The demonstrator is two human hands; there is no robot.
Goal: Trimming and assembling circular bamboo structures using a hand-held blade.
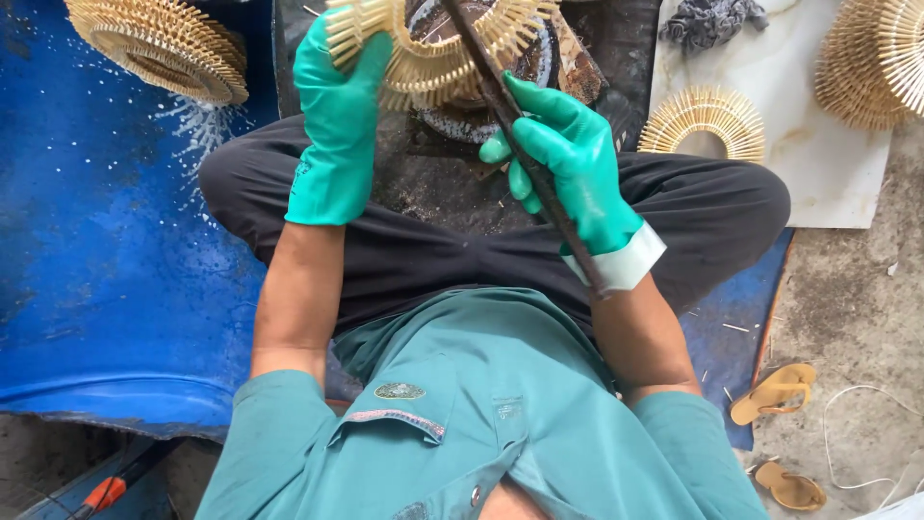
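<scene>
Right hand (pixel 568 159) grips dark rod (pixel 520 144) slanting up-left; left hand (pixel 337 116) clasps bristle ring (pixel 443 48).

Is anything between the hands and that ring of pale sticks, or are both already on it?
Nothing visible stands between. The left hand grips the stick ring at its left edge. The right hand holds a dark rod whose far end lies across the ring.

Blue tarp (pixel 106 241) over rough concrete floor (pixel 847 318) (daylight); pale marble slab (pixel 799 116).
</scene>
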